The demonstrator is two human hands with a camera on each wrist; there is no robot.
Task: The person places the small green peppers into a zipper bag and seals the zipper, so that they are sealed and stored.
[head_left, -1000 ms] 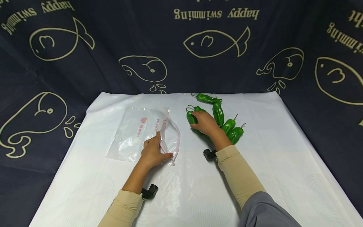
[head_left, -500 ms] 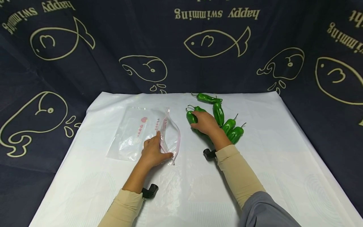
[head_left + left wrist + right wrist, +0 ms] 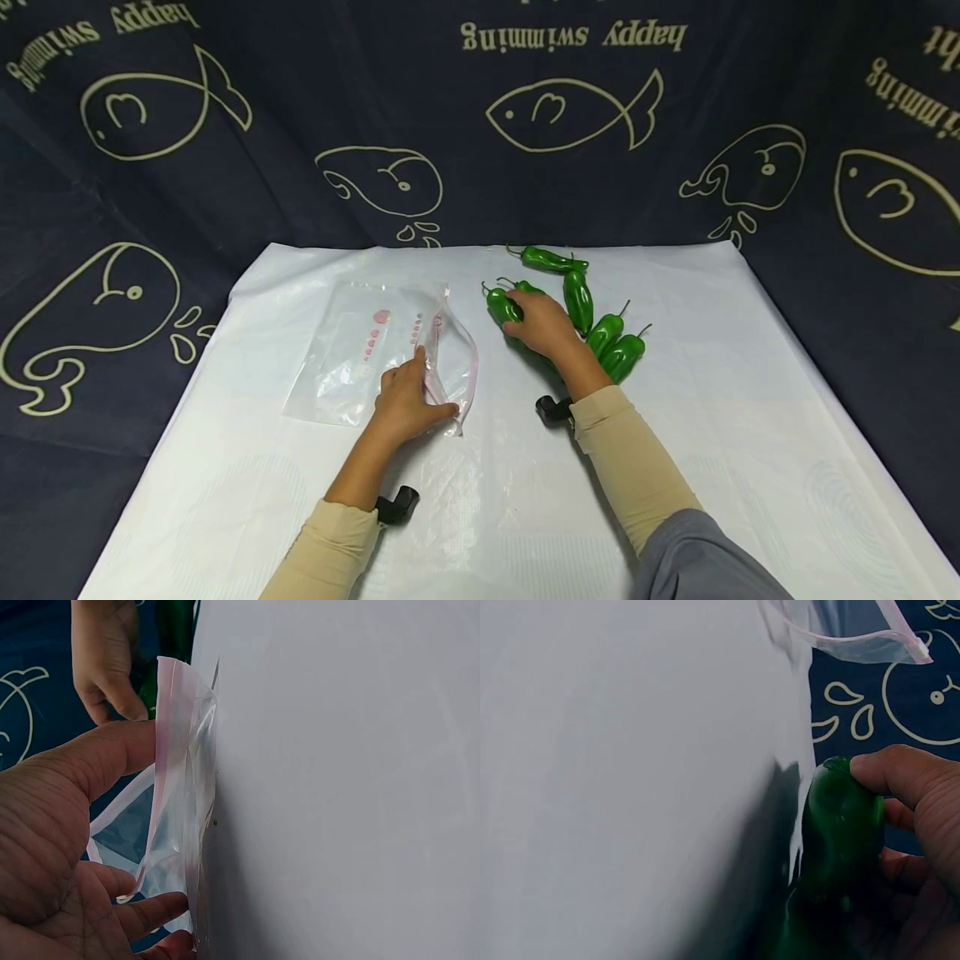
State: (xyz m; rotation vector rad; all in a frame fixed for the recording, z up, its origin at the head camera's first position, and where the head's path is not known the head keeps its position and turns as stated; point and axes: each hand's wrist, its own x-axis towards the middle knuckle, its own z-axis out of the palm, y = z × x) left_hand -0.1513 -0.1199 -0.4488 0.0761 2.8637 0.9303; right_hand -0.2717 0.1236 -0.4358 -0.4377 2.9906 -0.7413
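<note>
A clear zip bag (image 3: 341, 342) with pink strawberry prints and a pink zip edge lies left of centre, its mouth parted on the right side. At that mouth is my left hand (image 3: 405, 404), fingers spread. In the left wrist view its extended thumb (image 3: 124, 750) presses the pink zip edge (image 3: 166, 712), while other fingertips touch the bag lower down. My right hand (image 3: 546, 323) pinches a green pepper (image 3: 501, 305) between thumb and fingers, stem end pointing away. The right wrist view shows this pepper (image 3: 840, 817) close over the table, with another green one below it, partly hidden.
Behind the right hand lies another green pepper (image 3: 527, 287), partly covered. Further peppers are a far one (image 3: 547, 260), an upright-lying one (image 3: 577, 300) and two (image 3: 624, 357) at the right. A dark printed cloth (image 3: 480, 192) hangs behind the white-covered table (image 3: 720, 467).
The pepper in my right hand has shifted slightly left in the last half second. My left hand and the bag stay practically in place.
</note>
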